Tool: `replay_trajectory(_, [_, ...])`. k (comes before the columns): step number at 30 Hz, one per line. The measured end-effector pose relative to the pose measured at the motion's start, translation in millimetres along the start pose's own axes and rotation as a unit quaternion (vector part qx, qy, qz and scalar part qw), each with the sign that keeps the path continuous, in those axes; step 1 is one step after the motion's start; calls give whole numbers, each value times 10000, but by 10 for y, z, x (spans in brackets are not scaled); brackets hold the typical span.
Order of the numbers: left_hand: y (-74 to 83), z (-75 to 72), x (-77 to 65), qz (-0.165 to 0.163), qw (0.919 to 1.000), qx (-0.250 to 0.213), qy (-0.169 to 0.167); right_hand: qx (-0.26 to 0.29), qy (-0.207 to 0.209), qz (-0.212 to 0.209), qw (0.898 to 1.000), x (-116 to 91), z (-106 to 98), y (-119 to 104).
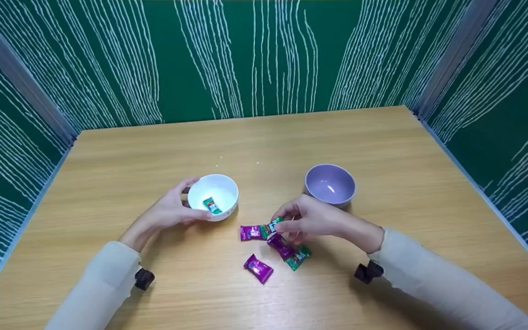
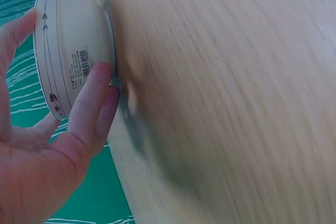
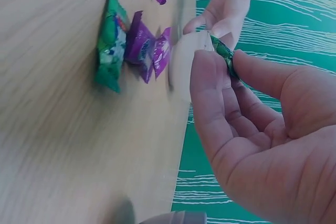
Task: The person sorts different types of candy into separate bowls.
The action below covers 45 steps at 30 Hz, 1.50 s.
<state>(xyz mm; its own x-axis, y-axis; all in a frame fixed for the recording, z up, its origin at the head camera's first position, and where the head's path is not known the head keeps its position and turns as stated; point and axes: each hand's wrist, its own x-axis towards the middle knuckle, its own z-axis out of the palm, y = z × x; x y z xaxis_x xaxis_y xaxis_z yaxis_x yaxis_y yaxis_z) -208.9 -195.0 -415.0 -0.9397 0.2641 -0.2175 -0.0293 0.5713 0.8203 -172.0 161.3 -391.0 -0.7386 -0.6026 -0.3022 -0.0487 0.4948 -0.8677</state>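
Our left hand (image 1: pixel 171 209) grips a round white bowl (image 1: pixel 222 187), nearer the left edge of the wooden surface (image 1: pixel 190 298), seemingly to steady it. Our right hand (image 1: pixel 307 217) pinches a green glossy-wrapped sweet (image 1: pixel 269 228), a grip we judge suits something slight. Round purple bowl (image 1: pixel 330 181): nearer right edge.

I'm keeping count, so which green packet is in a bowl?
The green packet inside the white bowl held by the left hand. The right hand pinches another green packet, and the third lies on the table.
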Motion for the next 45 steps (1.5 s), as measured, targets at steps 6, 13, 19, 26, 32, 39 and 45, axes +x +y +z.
replay_trajectory(6, [7,-16,3,-3,10000,-72,-29,-226,-221,-107,9994,72,-7,-116])
replay_trajectory(13, [36,-19,0,-101,9999,-92,-63,-283,-489,-236,9981,116,-32,-260])
replay_trajectory(19, [38,-10,11,-47,10000,-54,-59,-82,-323,-162,9993,168,-64,-339])
replay_trajectory(26, [24,-8,10,-3,10000,11,-14,64,-17,-202,9998,292,-81,-433])
replay_trajectory(32, [-3,2,6,5,9999,123,31,298,220,-347,9987,431,-85,-528])
replay_trajectory(39, [-8,-12,6,56,10000,4,-23,749,424,-319,9958,587,-96,-638])
replay_trajectory(45, [-22,-16,2,97,9999,-63,-57,1250,496,-404,9901,750,-33,-670])
